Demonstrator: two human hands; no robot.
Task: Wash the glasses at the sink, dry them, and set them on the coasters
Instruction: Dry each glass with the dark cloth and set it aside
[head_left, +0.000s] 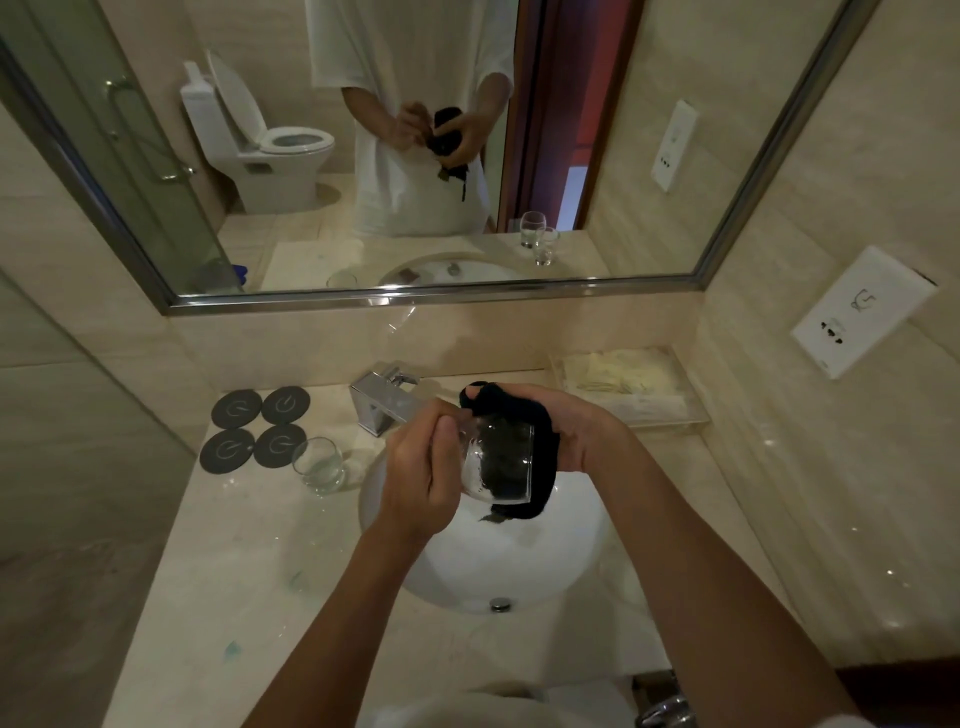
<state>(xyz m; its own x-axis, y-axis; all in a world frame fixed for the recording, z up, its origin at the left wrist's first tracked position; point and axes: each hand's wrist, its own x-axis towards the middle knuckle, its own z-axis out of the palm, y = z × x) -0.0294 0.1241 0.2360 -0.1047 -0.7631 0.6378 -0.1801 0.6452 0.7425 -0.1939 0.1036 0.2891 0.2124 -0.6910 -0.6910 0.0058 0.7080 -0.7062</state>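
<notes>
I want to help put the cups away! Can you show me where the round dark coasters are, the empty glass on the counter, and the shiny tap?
Four round dark grey coasters (260, 429): head view, middle of the group.
Clear empty glass on the counter (319, 465): head view, its side wall.
Shiny square metal tap (382, 404): head view, top of the spout.

No words, brands or numbers can be read here. Each of the four dark coasters bears a pale ring-and-stroke mark like a power symbol. The white wall plate carries a small line drawing and a row of tiny print, too small to make out.
</notes>
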